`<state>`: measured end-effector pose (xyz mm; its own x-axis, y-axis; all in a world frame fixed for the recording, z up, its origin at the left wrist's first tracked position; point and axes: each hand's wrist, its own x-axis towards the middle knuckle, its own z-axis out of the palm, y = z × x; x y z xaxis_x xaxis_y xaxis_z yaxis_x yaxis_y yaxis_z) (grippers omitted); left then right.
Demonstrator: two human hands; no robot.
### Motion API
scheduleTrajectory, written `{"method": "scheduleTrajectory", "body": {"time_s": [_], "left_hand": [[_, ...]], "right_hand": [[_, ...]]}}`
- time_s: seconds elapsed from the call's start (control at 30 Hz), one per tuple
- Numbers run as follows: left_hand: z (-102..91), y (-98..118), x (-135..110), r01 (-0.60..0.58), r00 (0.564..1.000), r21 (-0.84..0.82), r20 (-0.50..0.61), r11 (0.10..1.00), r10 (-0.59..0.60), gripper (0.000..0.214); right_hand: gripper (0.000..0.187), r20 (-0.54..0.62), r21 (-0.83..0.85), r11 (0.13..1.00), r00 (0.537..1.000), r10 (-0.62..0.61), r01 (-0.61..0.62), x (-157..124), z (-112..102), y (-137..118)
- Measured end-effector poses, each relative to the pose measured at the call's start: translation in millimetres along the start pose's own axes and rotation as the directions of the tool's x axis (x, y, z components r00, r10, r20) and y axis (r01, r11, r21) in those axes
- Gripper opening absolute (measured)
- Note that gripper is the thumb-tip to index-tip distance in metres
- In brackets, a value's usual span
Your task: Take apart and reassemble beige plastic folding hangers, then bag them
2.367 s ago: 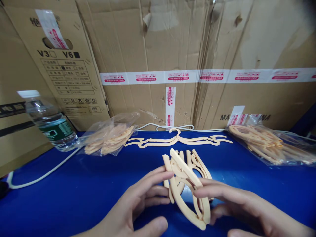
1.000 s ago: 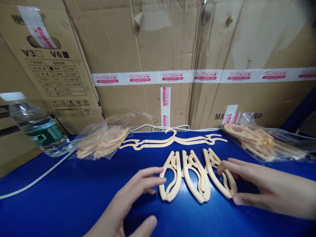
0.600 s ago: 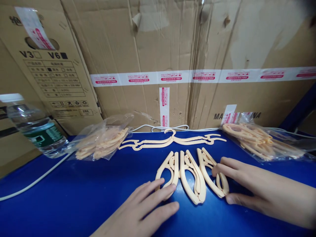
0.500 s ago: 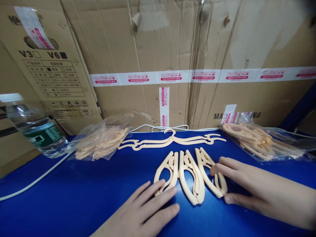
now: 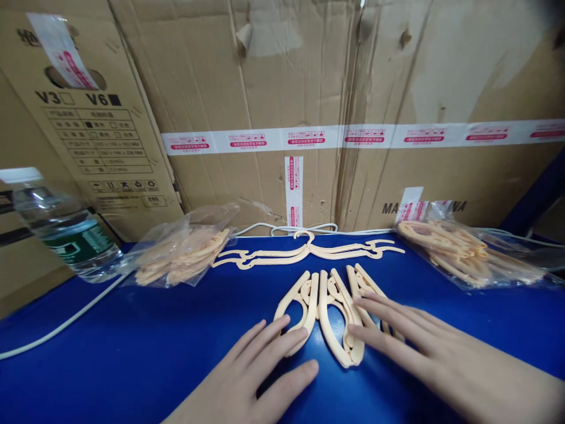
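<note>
Three folded cream travel hangers lie side by side on the blue table [image 5: 176, 347]. My left hand [image 5: 258, 371], fingers spread, rests its fingertips on the lower end of the left folded hanger [image 5: 313, 303]. The middle folded hanger [image 5: 325, 318] has my right index fingertip at its right edge. Flat and open, my right hand [image 5: 424, 341] reaches over the right folded hanger [image 5: 353, 281] and hides much of it. Behind them lies an unfolded hanger [image 5: 309, 249], its hook pointing away from me.
Clear plastic bags of folded hangers lie at the left [image 5: 180, 253] and right [image 5: 463, 253]. A water bottle [image 5: 70, 235] stands left, tilted in view. A white cable [image 5: 75, 315] crosses the table's left side. Cardboard boxes [image 5: 247, 188] wall off the back.
My right hand has moved left from the right folded hanger's outer edge to lie across it, its fingers now straighter. The middle and right hangers have shifted slightly left. My left hand barely moved.
</note>
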<state>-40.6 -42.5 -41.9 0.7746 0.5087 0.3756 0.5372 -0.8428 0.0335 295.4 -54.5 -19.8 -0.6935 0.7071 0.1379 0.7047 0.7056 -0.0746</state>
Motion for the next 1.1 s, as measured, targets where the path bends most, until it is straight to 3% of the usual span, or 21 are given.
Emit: {"method": "scheduleTrajectory", "body": {"time_s": [0.13, 0.27, 0.4, 0.73, 1.1], "left_hand": [[4.4, -7, -2, -0.043, 0.998, 0.029, -0.040, 0.999, 0.045, 0.042], [13.1, -15, -5, -0.142, 0.986, 0.071, -0.076, 0.987, 0.147, 0.043], [17.2, -17, -6, -0.134, 0.989, 0.063, -0.052, 0.989, 0.138, 0.044], [-20.5, -8, 9, -0.101, 0.991, -0.061, 0.081, 0.993, 0.106, 0.044], [-16.7, -8, 7, -0.066, 0.995, -0.077, 0.075, 0.995, 0.072, 0.047]], "right_hand": [[0.096, 0.009, 0.067, 0.991, 0.994, -0.113, 0.112, 9, 12, -5], [0.090, 0.037, 0.123, 0.988, 0.995, -0.097, 0.092, 17, 7, -9], [0.083, 0.024, 0.204, 0.973, 0.993, -0.116, 0.109, 23, 1, -10], [0.079, -0.064, 0.105, 0.993, 0.997, -0.038, 0.045, 27, -3, -30], [0.095, -0.199, 0.036, 0.994, 0.975, -0.096, 0.105, 8, 32, -5]]}}
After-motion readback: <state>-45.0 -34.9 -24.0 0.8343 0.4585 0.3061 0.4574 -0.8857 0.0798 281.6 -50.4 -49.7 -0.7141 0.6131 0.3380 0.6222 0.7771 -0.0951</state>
